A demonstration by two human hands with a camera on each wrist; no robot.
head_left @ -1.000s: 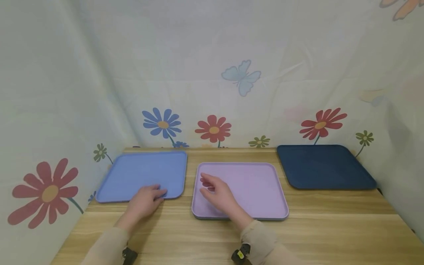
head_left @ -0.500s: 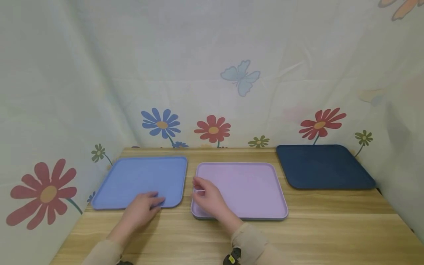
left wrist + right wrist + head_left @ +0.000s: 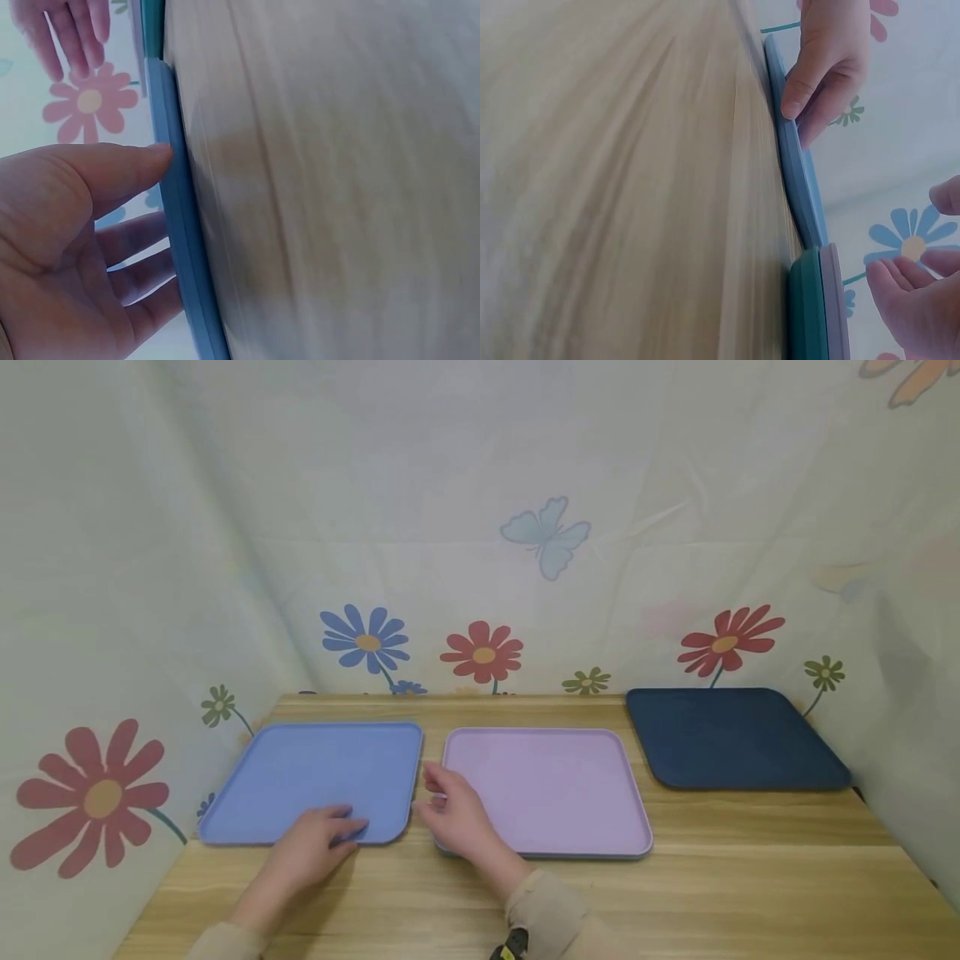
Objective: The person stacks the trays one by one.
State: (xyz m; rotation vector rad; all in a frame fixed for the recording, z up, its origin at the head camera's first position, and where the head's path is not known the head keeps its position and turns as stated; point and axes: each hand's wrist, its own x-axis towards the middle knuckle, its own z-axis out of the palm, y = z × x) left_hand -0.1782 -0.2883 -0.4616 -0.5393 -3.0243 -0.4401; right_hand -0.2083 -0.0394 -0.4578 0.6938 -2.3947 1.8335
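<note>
In the head view a light blue tray point(image 3: 322, 768) lies on the left of the table. My left hand point(image 3: 311, 847) pinches its front rim, thumb against the outer edge point(image 3: 180, 187) and fingers over the inside. My right hand point(image 3: 453, 814) hovers over the left edge of a lilac tray point(image 3: 555, 793), its fingers loosely bent and holding nothing. Below the lilac tray sits a teal-green tray point(image 3: 806, 307), with only its side showing in the right wrist view. The right hand is apart from the blue tray's right edge.
A dark navy tray point(image 3: 735, 739) lies at the back right of the wooden table point(image 3: 712, 893). White cloth point(image 3: 420, 527) printed with flowers and a butterfly hangs behind the table and along both sides.
The light blue tray has slid toward me, together with my left hand. My right hand has moved left from over the lilac tray to its left edge. The other trays stay put.
</note>
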